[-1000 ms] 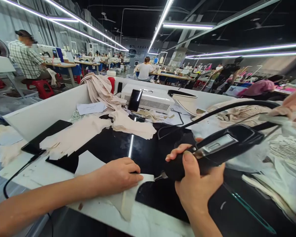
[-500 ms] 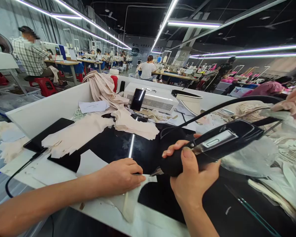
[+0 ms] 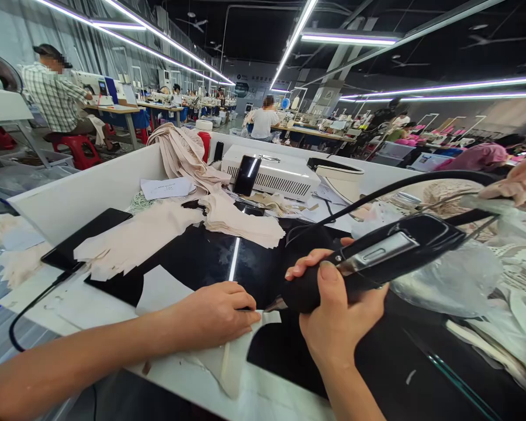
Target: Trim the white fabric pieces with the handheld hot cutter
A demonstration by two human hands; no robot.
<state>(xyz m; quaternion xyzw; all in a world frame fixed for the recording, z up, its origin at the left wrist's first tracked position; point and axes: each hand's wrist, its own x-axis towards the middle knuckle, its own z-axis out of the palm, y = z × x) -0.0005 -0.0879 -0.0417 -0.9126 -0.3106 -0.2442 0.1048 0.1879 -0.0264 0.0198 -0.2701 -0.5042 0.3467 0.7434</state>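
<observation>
My right hand [image 3: 335, 318] is wrapped round a black corded hand tool [image 3: 377, 257], whose metal tip [image 3: 274, 304] hovers just beside my left fingertips. My left hand [image 3: 213, 316] lies curled, knuckles up, pressing a pale fabric piece [image 3: 228, 356] onto the black glossy worktop [image 3: 210, 257]. The fabric hangs over the near edge of the table. A black cable [image 3: 403, 184] arcs from the tool's rear toward the right.
Beige fabric pieces [image 3: 131, 237] and a folded stack [image 3: 241, 222] lie behind my hands, with a black tablet [image 3: 85, 234] at left. A white machine [image 3: 269, 172] with a phone [image 3: 246, 174] leaning on it stands at the back. Lace and plastic bags [image 3: 456, 275] crowd the right. People sit at distant sewing tables.
The tool's tip has lifted slightly and moved left toward my left fingertips. My left hand stays on the fabric.
</observation>
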